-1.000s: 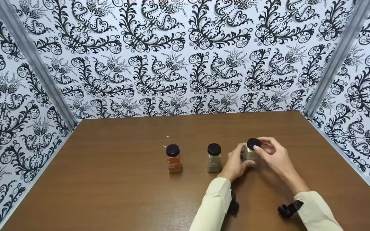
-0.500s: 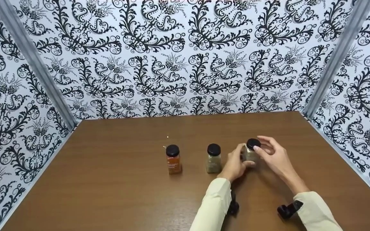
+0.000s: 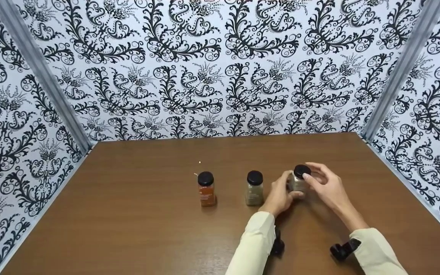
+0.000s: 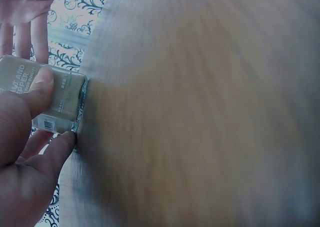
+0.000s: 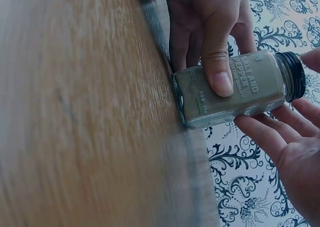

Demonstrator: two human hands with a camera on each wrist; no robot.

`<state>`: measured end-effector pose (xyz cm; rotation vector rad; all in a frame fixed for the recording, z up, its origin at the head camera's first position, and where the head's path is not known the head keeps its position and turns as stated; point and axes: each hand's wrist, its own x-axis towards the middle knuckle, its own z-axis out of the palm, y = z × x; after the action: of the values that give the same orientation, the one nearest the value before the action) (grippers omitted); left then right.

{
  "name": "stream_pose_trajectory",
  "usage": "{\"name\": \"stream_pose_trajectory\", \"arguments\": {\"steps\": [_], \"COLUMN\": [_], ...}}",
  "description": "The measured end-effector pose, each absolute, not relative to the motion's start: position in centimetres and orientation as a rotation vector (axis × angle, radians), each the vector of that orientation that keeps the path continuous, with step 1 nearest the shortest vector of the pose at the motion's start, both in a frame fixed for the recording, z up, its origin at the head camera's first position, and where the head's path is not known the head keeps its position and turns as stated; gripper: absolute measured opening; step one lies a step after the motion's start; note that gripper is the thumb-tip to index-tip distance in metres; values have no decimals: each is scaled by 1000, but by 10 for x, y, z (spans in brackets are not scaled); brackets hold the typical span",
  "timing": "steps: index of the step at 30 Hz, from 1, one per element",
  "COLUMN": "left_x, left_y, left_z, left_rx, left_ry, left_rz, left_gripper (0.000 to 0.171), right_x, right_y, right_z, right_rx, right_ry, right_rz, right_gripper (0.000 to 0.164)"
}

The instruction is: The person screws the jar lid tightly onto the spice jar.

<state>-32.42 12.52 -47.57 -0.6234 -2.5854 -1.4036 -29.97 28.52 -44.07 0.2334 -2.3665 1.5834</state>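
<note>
A clear, square-sided seasoning jar [image 5: 260, 89] labelled "SALT AND PEPPER" stands upright with its base at the table surface. My left hand [image 3: 280, 193] grips its lower body, thumb [image 4: 44, 84] across the label. From the right, my right hand [image 3: 329, 187] holds the top, thumb at the black lid [image 3: 302, 170] and fingers around the far side. That lid sits on the jar; in the right wrist view several right fingers [image 5: 265, 134] lie along the glass. Left of my hands stands a second black-lidded jar [image 3: 254, 193] with greenish-grey contents.
Farther left, an orange-filled jar [image 3: 206, 194] with a black lid stands on the brown wooden table [image 3: 128, 214]. Small pale specks [image 3: 196, 174] lie behind it. Black-and-white patterned walls [image 3: 204, 76] enclose the table's back and sides.
</note>
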Motion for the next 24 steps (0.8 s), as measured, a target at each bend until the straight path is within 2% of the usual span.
{"name": "stream_pose_trajectory", "arguments": {"steps": [4, 10, 17, 24], "left_x": [-325, -325, -324, -324], "left_y": [126, 125, 125, 124], "left_z": [-477, -476, -475, -475], "left_rx": [-620, -629, -629, -655], "left_ry": [-2587, -2581, -2579, -2550], "left_rz": [-1407, -1414, -1405, -1426], "left_gripper": [57, 57, 56, 55], "right_x": [-300, -300, -301, -301], "right_y": [285, 286, 286, 285], "right_z": [-441, -441, -441, -442], "right_rx": [236, 237, 258, 221], "right_ry": [-2352, -2371, -2347, -2356], "right_rz": [1583, 1570, 1549, 1591], "right_gripper": [39, 47, 39, 45]}}
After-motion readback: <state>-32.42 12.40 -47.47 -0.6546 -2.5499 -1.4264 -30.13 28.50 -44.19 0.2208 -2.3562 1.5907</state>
